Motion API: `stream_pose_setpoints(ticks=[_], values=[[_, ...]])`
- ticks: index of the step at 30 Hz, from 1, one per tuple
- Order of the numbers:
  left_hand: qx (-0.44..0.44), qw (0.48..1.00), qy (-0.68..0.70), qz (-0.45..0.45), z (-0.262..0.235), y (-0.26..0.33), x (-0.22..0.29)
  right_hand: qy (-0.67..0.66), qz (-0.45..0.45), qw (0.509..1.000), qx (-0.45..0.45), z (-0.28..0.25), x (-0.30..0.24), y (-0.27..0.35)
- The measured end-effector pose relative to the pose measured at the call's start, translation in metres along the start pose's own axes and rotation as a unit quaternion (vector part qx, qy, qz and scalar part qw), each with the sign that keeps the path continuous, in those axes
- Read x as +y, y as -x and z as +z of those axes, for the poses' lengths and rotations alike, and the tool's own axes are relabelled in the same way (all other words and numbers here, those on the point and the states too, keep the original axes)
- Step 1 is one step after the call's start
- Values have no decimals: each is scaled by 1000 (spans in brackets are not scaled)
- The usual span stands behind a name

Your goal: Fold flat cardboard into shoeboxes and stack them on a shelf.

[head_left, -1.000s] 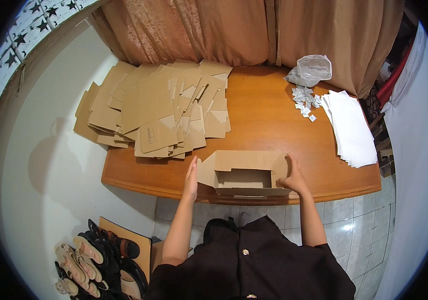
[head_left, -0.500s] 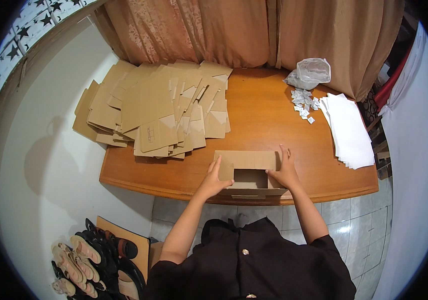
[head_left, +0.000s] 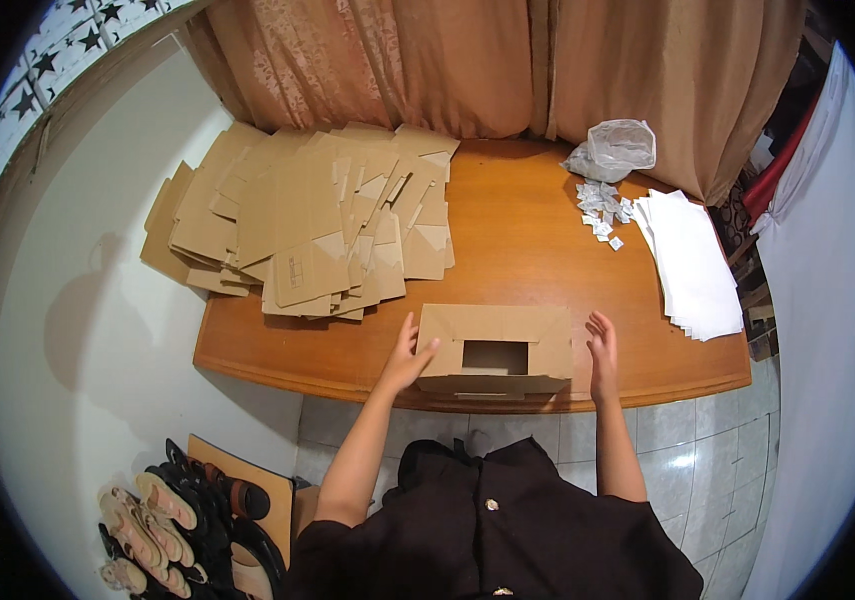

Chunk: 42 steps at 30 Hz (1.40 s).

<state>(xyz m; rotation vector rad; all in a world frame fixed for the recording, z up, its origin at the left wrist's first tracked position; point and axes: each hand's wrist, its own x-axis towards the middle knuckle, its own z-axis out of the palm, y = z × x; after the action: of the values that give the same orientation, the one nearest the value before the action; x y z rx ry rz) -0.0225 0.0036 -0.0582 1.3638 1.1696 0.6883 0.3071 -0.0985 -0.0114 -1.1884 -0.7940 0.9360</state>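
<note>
Folding up this cardboard box [head_left: 495, 350] goes way easier if you keep it pinned at the near edge of the wooden table [head_left: 508, 240] like it sits here, half assembled with the rectangular opening facing up. The left hand [head_left: 408, 355] is pressed flat against the box's left end, thumb over the top edge, so it's bracing rather than clenching. The right hand [head_left: 602, 340] is open and just off the right end, fingers spread, holding nothing.

My take: squeeze both ends in evenly so the side walls stand square, then press the flaps down along their creases instead of forcing them. If one end gets pushed harder, the box will probably skew or slide off the table edge, since it's sitting right at the lip.

The stack of flat cardboard blanks [head_left: 318, 220] is well off to the left, and the pile of white sheets [head_left: 693, 260] is to the right, so neither gets in the way
</note>
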Motion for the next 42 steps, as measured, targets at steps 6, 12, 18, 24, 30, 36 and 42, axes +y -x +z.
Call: stream_pose_setpoints(ticks=[6,12,18,24,30,36,42], values=[[-21,987,56,146,7,31,-8,401,-157,885,-175,1,-1,31],[66,994,50,70,32,30,-11,444,-178,878,-35,29,27,38],[96,984,146,-41,36,36,-14,385,-124,914,-5,37,33,35],[91,968,233,-16,30,40,-22,383,-92,919,-25,23,46,31],[124,964,-64,-228,29,57,-56,342,-61,937,-37,16,58,29],[101,990,89,50,35,55,-26,190,-77,979,-5,6,61,20],[202,938,69,275,31,61,99,126,-1,989,-72,42,45,17]])
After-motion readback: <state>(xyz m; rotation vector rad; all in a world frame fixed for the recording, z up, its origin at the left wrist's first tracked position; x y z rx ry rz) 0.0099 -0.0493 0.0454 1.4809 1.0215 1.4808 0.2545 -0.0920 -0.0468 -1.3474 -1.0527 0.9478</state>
